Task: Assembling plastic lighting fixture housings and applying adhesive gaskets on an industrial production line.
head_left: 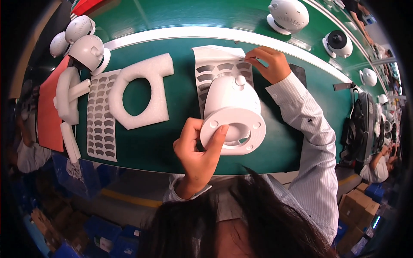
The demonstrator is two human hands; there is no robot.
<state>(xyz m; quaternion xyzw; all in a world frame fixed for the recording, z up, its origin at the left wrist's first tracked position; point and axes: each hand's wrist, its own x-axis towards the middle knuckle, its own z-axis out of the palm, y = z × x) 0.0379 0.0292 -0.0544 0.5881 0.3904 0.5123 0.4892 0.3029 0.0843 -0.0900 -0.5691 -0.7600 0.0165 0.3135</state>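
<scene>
1. Head view: the left hand [195,148] grips the base of a white rounded device [232,96], thumb over its ring, near the middle of the bench's [180,142] near edge.
2. The right hand's [271,63] fingertips nearly meet at a sticker sheet's [206,76] right edge, toward the bench's far edge; whether they hold anything, I cannot tell.
3. White foam [159,99] overlaps another sheet [101,124] toward the left edge.

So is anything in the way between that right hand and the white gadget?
No, nothing visible stands between the right hand and the white gadget. That hand is at the upper right edge of the sticker sheet, and the left hand holds the gadget by its round base.
</scene>
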